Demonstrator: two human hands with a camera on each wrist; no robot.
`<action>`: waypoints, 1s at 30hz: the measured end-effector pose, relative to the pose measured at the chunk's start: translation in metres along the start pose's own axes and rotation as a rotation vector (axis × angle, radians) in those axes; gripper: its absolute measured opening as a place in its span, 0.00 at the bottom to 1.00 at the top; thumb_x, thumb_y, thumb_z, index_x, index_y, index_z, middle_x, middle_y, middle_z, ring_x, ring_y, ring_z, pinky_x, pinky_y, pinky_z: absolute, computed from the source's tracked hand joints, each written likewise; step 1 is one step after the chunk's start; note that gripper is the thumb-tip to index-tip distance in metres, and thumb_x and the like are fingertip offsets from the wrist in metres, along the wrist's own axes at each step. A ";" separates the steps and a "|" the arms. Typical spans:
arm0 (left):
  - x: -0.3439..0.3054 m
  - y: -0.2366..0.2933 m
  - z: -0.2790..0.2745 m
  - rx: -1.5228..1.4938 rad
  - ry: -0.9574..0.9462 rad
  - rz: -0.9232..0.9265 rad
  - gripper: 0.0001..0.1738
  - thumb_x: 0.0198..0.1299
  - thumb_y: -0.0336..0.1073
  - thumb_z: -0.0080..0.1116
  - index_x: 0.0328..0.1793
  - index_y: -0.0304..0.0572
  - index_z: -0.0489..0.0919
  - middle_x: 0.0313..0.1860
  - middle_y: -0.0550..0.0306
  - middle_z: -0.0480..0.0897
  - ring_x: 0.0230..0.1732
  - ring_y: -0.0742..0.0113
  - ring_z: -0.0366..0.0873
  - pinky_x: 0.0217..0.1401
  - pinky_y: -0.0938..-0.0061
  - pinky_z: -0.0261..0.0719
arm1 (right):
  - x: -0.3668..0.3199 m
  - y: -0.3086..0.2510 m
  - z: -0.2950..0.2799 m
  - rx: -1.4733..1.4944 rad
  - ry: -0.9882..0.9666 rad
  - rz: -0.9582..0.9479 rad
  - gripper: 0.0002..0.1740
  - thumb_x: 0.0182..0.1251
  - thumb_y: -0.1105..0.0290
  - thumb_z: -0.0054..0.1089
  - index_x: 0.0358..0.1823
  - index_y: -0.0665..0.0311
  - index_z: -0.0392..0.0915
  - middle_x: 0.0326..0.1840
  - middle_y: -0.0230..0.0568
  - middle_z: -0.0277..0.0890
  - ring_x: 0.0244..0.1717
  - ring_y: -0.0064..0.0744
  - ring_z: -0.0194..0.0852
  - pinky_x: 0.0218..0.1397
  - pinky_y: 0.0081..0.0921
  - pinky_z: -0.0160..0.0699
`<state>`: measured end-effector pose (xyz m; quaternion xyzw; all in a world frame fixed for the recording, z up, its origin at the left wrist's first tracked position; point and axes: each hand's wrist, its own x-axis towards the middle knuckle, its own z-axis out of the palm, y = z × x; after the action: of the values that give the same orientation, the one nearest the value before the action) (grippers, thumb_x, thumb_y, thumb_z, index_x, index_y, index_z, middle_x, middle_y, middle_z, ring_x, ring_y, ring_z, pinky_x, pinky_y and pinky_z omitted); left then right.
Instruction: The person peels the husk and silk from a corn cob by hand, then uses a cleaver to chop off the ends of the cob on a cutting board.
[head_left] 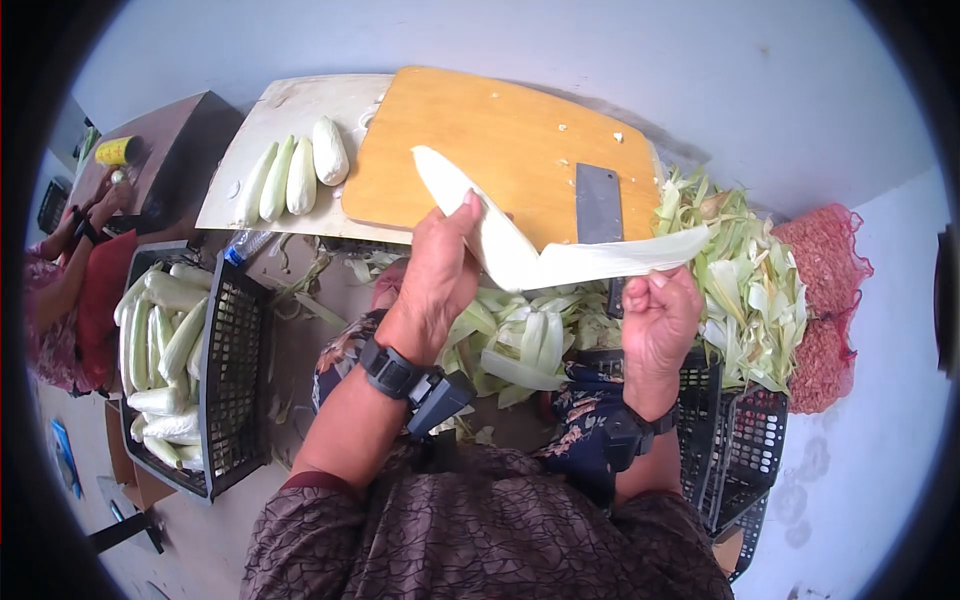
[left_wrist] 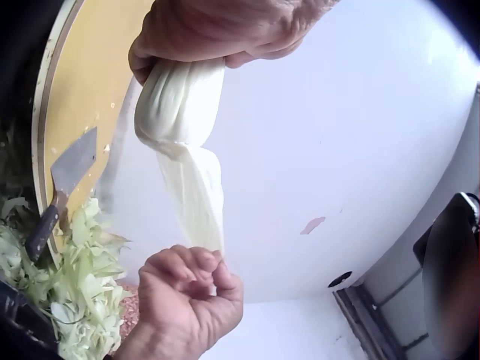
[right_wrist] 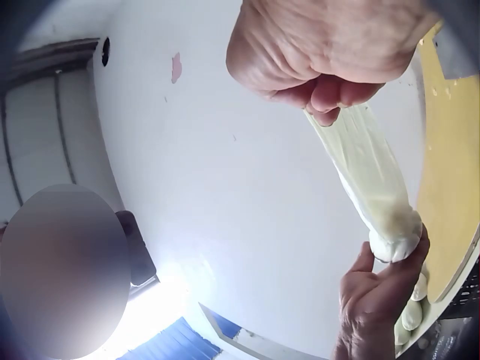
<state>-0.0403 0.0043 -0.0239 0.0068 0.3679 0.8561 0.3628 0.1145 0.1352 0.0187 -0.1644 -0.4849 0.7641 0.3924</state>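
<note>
My left hand point(head_left: 440, 265) grips a pale ear of corn in its husk point(head_left: 490, 235), tilted above the near edge of the orange cutting board point(head_left: 470, 130). From the ear's lower end one long husk leaf point(head_left: 620, 258) stretches out to the right. Thumb and fingers of my right hand point(head_left: 662, 315) pinch the far tip of this leaf. In the left wrist view, the leaf point(left_wrist: 195, 187) hangs between the ear point(left_wrist: 180, 105) and the pinching hand point(left_wrist: 187, 296). Seen from the right wrist, the leaf point(right_wrist: 367, 165) is drawn taut, still joined to the ear's base.
A cleaver point(head_left: 598, 200) lies on the board. Several ears point(head_left: 300, 178) lie at its left on a whitish board point(head_left: 330, 100). A black crate point(head_left: 235, 370) holds more ears. Husks point(head_left: 740, 280) heap up at right beside a red mesh sack point(head_left: 825, 300). Another person point(head_left: 70, 290) works at far left.
</note>
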 end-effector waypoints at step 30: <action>-0.015 0.009 0.010 0.223 -0.036 0.387 0.18 0.59 0.34 0.52 0.53 0.33 0.67 0.42 0.51 0.75 0.45 0.59 0.77 0.44 0.67 0.76 | -0.020 0.047 0.037 -1.225 -0.489 -0.043 0.22 0.55 0.55 0.63 0.20 0.69 0.71 0.12 0.47 0.68 0.14 0.40 0.68 0.21 0.34 0.67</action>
<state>-0.0324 -0.0033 -0.0074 0.1327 0.4454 0.8636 0.1956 0.0833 0.0866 -0.0076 -0.1700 -0.9102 0.3576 0.1216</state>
